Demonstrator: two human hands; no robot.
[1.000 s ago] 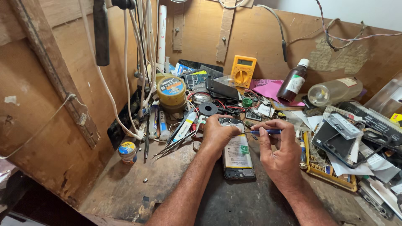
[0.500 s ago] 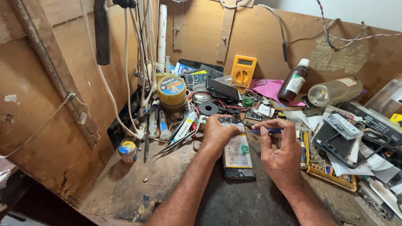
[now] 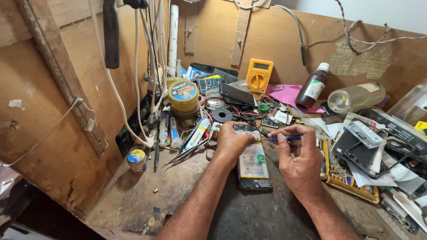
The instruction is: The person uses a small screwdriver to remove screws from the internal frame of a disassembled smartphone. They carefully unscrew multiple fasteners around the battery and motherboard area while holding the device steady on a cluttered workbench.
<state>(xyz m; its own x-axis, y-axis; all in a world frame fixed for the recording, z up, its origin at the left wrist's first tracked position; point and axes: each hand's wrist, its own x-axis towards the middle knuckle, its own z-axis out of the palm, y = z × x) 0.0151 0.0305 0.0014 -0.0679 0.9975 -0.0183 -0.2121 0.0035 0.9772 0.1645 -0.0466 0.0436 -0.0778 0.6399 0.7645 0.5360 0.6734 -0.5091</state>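
Phone [image 3: 254, 161], back off and lying flat mid-bench, looks light but fragile w/ exposed internals, best held by edges: left hand [image 3: 231, 142] fingers curled pinning top corner, right hand [image 3: 297, 155] pinching blue-handled screwdriver [image 3: 284, 138].

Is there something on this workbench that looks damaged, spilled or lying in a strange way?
Yes. The clear plastic bottle lies on its side at the back right, while the brown bottle beside it stands upright. The phone under the left hand has its back cover off, showing its inside. No spill is visible.
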